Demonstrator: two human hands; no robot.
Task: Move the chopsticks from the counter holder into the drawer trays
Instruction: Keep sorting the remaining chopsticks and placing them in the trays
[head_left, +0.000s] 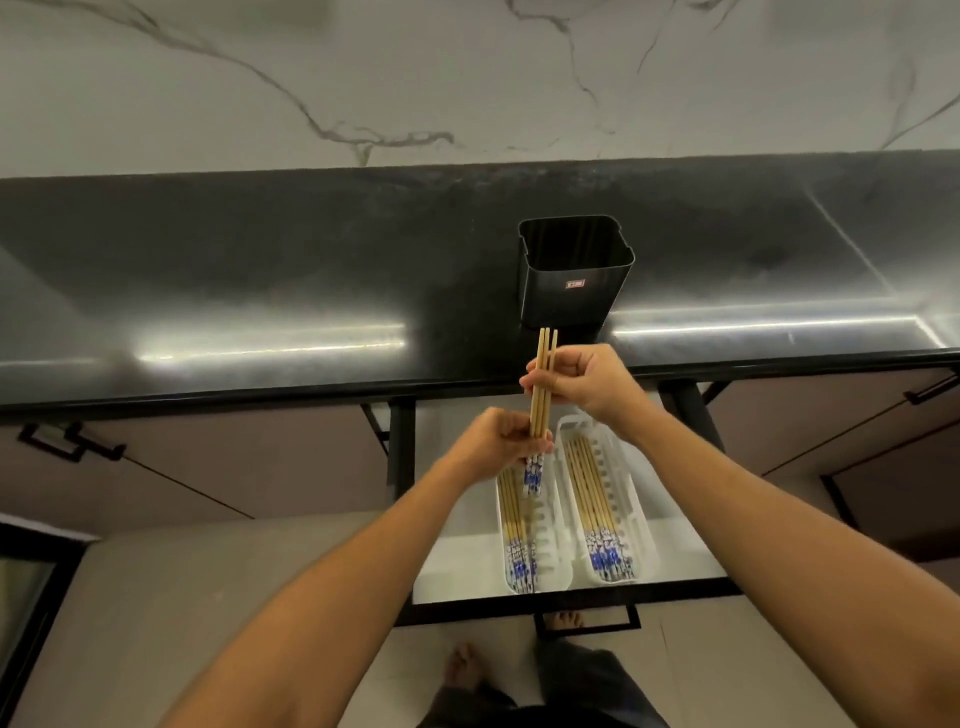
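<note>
A small bundle of wooden chopsticks (542, 384) with blue-and-white patterned ends stands nearly upright above the open drawer. My left hand (498, 441) grips its lower part, just above the patterned ends. My right hand (582, 384) pinches the shafts higher up. The black counter holder (569, 280) stands on the dark counter just behind the bundle, and I see nothing inside it. In the drawer lie two white trays: the left tray (553, 566) and the right tray (641, 525), each holding several matching chopsticks laid lengthwise.
The dark glossy counter (260, 291) runs across the view under a marble wall. The open drawer (571, 597) has a black frame and a handle at its front. Closed cabinet doors flank it. My bare feet (467, 670) stand on the floor below.
</note>
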